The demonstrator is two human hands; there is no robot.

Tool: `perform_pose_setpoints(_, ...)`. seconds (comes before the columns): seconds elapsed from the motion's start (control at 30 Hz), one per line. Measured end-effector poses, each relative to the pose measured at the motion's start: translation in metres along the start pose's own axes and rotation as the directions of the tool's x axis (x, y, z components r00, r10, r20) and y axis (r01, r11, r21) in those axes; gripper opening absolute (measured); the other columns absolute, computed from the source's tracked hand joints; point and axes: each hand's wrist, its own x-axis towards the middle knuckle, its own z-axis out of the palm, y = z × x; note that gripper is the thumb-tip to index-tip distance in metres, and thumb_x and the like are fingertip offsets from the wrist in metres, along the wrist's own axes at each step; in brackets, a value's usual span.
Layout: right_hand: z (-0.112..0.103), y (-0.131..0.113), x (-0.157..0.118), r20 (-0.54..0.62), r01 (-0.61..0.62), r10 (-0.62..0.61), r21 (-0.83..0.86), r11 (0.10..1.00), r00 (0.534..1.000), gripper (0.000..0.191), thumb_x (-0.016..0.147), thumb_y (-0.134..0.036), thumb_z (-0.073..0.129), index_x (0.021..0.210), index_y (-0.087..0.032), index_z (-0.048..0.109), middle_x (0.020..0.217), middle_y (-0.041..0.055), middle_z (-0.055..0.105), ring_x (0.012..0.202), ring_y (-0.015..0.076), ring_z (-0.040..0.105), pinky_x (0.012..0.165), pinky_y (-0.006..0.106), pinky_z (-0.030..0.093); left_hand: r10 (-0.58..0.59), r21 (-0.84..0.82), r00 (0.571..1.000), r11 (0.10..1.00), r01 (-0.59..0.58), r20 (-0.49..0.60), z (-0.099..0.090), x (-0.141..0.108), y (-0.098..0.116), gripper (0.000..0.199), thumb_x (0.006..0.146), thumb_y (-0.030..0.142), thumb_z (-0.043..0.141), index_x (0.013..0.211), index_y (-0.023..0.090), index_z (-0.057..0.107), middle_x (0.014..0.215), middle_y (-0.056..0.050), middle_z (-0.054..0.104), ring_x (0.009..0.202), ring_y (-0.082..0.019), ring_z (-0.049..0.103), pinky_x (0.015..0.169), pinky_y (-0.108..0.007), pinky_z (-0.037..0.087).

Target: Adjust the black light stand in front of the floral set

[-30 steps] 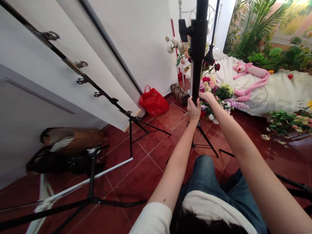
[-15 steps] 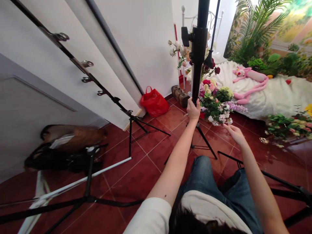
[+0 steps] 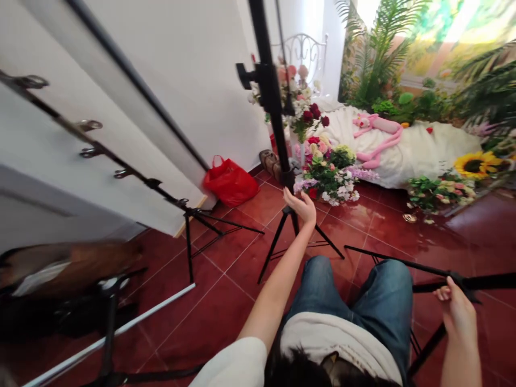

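My left hand is raised at the black light stand, its palm and spread fingers by the lower pole. The fingers are not wrapped round the pole; whether the hand touches it I cannot tell. The stand is upright on spread tripod legs, and a black clamp knob sticks out from its upper collar. My right hand is low at the right, fingers loosely bent and apart, with no object visible in them. Behind it lie the black legs of another stand.
A red plastic bag rests against the wall. At the left are a backdrop stand with clips, a white pole and a brown bag. Artificial flowers stand before a white-draped bed with a pink plush toy.
My left hand has loosened from the pole and moved lower. My right hand has swung away from the flowers, down and to the right. The view has turned right.
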Motion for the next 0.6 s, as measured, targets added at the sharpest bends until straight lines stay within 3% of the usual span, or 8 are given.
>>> perform_pose_setpoints(0.07, -0.016, 0.002, -0.011, -0.074, -0.054, 0.059, 0.064, 0.996, 0.996, 0.054, 0.052, -0.056, 0.087, 0.049, -0.021, 0.047, 0.050, -0.0057, 0.039, 0.046, 0.0079, 0.039, 0.044, 0.026, 0.048, -0.035, 0.031, 0.986, 0.999, 0.031, 0.166, 0.006, -0.055, -0.010, 0.054, 0.093, 0.022, 0.044, 0.145, 0.006, 0.038, 0.154, -0.029, 0.037, 0.151, -0.030, 0.033, 0.125, -0.048, 0.029)
perform_pose_setpoints(0.13, -0.024, 0.000, -0.021, -0.135, -0.069, 0.087, 0.131, 0.989, 0.987, 0.056, 0.048, -0.057, 0.090, 0.049, -0.021, 0.047, 0.049, -0.0069, 0.038, 0.046, 0.0068, 0.039, 0.046, 0.024, 0.050, -0.026, 0.001, 0.940, 1.000, 0.028, 0.339, 0.019, -0.109, -0.011, 0.049, 0.090, 0.018, 0.046, 0.138, 0.007, 0.046, 0.147, -0.027, 0.045, 0.146, -0.030, 0.041, 0.123, -0.047, 0.033)
perform_pose_setpoints(0.23, -0.034, -0.004, -0.031, -0.191, -0.034, 0.063, 0.150, 0.988, 0.980, 0.060, 0.045, -0.061, 0.090, 0.049, -0.019, 0.047, 0.047, -0.0078, 0.038, 0.046, 0.0057, 0.039, 0.047, 0.022, 0.047, 0.049, -0.133, 0.809, 0.990, 0.036, 0.585, 0.047, -0.179, 0.019, 0.034, 0.090, 0.019, 0.048, 0.122, 0.011, 0.056, 0.129, -0.022, 0.062, 0.129, -0.027, 0.058, 0.114, -0.046, 0.044)
perform_pose_setpoints(0.3, -0.044, -0.006, -0.036, -0.217, -0.009, 0.035, 0.120, 0.993, 0.976, 0.061, 0.048, -0.063, 0.089, 0.051, -0.019, 0.047, 0.048, -0.0074, 0.041, 0.047, 0.0053, 0.039, 0.047, 0.020, 0.043, 0.172, -0.285, 0.674, 0.957, 0.059, 0.719, 0.066, -0.217, 0.062, 0.027, 0.092, 0.022, 0.048, 0.116, 0.013, 0.057, 0.119, -0.019, 0.067, 0.117, -0.024, 0.066, 0.107, -0.045, 0.049)
perform_pose_setpoints(0.37, -0.059, -0.006, -0.043, -0.258, 0.012, 0.014, 0.098, 0.995, 0.966, 0.061, 0.051, -0.064, 0.088, 0.053, -0.019, 0.047, 0.050, -0.0073, 0.043, 0.048, 0.0052, 0.040, 0.048, 0.020, 0.041, 0.351, -0.464, 0.503, 0.878, 0.116, 0.790, 0.081, -0.250, 0.119, 0.024, 0.096, 0.027, 0.046, 0.114, 0.015, 0.056, 0.115, -0.016, 0.070, 0.111, -0.020, 0.068, 0.104, -0.042, 0.052)
perform_pose_setpoints(0.47, -0.085, -0.002, -0.055, -0.339, 0.014, 0.021, 0.103, 0.995, 0.941, 0.063, 0.052, -0.067, 0.086, 0.054, -0.019, 0.045, 0.050, -0.0079, 0.042, 0.048, 0.0054, 0.039, 0.049, 0.020, 0.041, 0.617, -0.655, 0.219, 0.713, 0.251, 0.756, 0.095, -0.298, 0.209, 0.026, 0.098, 0.033, 0.046, 0.116, 0.017, 0.055, 0.118, -0.013, 0.070, 0.113, -0.017, 0.067, 0.106, -0.038, 0.051)
perform_pose_setpoints(0.5, -0.093, -0.001, -0.059, -0.358, 0.011, 0.027, 0.104, 0.995, 0.933, 0.063, 0.053, -0.067, 0.086, 0.054, -0.020, 0.044, 0.050, -0.0079, 0.041, 0.048, 0.0057, 0.039, 0.049, 0.020, 0.041, 0.672, -0.681, 0.148, 0.669, 0.298, 0.725, 0.097, -0.314, 0.237, 0.028, 0.098, 0.035, 0.047, 0.119, 0.017, 0.055, 0.121, -0.014, 0.069, 0.116, -0.018, 0.066, 0.107, -0.037, 0.050)
perform_pose_setpoints(0.6, -0.115, 0.001, -0.073, -0.378, -0.001, 0.036, 0.092, 0.996, 0.925, 0.061, 0.058, -0.066, 0.084, 0.053, -0.020, 0.044, 0.051, -0.0066, 0.042, 0.050, 0.0070, 0.040, 0.051, 0.022, 0.040, 0.721, -0.660, 0.015, 0.625, 0.416, 0.692, 0.103, -0.359, 0.305, 0.041, 0.097, 0.041, 0.051, 0.129, 0.016, 0.051, 0.130, -0.016, 0.066, 0.124, -0.020, 0.063, 0.110, -0.037, 0.047)
